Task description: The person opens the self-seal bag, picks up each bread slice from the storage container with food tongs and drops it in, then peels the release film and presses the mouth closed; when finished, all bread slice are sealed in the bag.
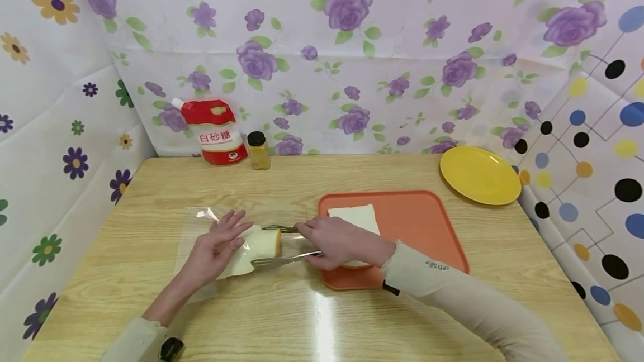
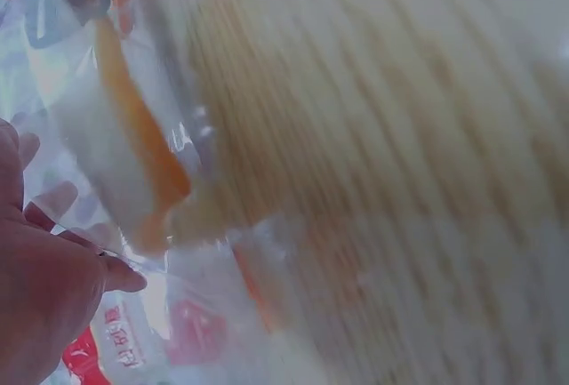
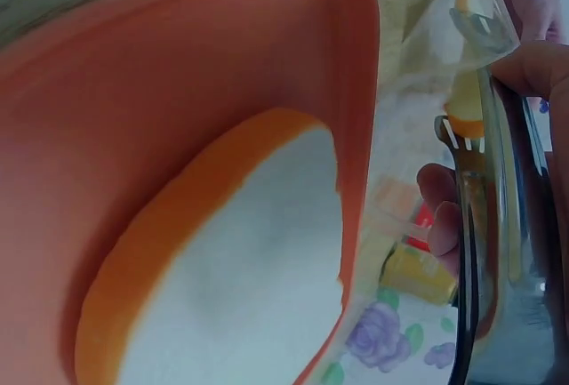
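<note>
Head view shows your right hand [image 1: 332, 242] gripping silver metal tongs [image 1: 289, 260] astride a white, orange-crusted bread slice [image 1: 264, 243], apparently inside a clear plastic bag [image 1: 193, 222], your left hand [image 1: 213, 250] loosely spread; likely extraction needs an even squeeze next.

At the left edge is the left hand [image 2: 44, 287], its fingers touching a thin, clear plastic [image 2: 182, 283]. Beyond them a slice of bread [image 2: 107, 140] shows its orange crust. A red and white package [image 2: 120, 336] appears below. The wooden table top [image 2: 382, 136], rather blurred, fills the right side.
</note>
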`<move>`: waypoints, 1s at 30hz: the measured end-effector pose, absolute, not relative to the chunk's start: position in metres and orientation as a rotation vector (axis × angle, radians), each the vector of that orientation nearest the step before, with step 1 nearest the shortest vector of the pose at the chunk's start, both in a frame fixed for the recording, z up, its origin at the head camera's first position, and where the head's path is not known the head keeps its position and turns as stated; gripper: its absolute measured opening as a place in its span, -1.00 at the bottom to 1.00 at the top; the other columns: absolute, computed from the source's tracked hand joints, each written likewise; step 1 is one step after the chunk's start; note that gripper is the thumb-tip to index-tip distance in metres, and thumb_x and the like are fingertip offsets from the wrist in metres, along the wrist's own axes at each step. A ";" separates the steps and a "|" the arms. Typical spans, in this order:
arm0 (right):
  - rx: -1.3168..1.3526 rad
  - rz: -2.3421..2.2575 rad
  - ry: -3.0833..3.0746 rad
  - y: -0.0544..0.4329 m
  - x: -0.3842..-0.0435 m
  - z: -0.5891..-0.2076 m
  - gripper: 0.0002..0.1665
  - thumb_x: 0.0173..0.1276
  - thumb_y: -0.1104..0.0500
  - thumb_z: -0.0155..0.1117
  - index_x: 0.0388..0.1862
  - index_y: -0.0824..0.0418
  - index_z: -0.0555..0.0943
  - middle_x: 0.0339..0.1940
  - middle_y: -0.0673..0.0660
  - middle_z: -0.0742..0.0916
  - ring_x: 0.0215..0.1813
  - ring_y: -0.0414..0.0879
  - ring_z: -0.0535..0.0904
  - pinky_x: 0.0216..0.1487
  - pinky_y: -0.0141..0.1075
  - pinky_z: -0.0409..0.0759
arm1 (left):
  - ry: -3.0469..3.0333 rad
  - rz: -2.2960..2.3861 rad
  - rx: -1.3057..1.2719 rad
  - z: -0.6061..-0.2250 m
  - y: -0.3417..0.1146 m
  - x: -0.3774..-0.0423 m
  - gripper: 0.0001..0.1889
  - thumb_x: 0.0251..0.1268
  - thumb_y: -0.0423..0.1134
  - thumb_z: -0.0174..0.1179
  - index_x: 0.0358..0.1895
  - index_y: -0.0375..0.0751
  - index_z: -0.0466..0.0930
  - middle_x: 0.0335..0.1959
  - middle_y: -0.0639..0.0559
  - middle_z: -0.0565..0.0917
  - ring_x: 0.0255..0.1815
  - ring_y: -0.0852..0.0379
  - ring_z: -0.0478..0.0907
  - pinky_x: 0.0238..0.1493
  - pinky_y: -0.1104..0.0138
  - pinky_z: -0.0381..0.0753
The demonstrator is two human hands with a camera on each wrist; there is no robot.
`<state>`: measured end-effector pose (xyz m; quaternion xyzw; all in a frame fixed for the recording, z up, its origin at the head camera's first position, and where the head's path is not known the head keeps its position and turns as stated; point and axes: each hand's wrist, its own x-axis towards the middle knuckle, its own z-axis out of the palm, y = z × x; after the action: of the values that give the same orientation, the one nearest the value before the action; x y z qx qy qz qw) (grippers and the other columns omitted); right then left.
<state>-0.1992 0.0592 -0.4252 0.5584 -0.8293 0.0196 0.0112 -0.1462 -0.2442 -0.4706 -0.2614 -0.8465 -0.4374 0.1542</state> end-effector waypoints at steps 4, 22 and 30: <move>1.730 0.121 -2.596 0.055 -0.200 -0.428 -0.38 0.37 -0.06 0.29 0.20 0.35 0.44 -0.40 -0.02 0.56 -0.42 -0.15 0.49 -0.45 -0.30 0.51 | -2.404 -1.269 -0.750 -0.470 -0.242 -0.146 -0.64 0.31 -0.54 0.24 0.16 -0.34 0.65 0.29 -0.46 0.45 0.36 -0.58 0.19 0.21 -0.53 -0.08; 1.742 0.180 -2.588 0.043 -0.199 -0.445 -0.23 0.41 -0.08 0.26 0.37 0.41 0.36 0.01 0.17 0.68 -0.04 0.00 0.63 -0.01 -0.23 0.61 | -2.328 -1.276 -0.783 -0.468 -0.233 -0.143 -0.65 0.21 -0.60 0.27 0.07 -0.34 0.70 0.28 -0.40 0.49 0.47 -0.23 0.20 0.22 -0.51 -0.04; 1.759 0.213 -2.608 0.038 -0.198 -0.447 -0.19 0.44 -0.09 0.23 0.42 0.44 0.30 0.11 0.21 0.65 -0.01 -0.05 0.64 0.02 -0.28 0.61 | -2.330 -1.320 -0.781 -0.468 -0.232 -0.141 -0.65 0.21 -0.63 0.26 0.05 -0.36 0.70 0.29 -0.39 0.48 0.48 -0.25 0.18 0.24 -0.51 -0.08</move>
<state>-0.1976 0.0380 -0.4467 0.5579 -0.8271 0.0675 -0.0060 -0.1408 -0.2317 -0.4682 -0.2757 -0.8224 -0.4660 0.1749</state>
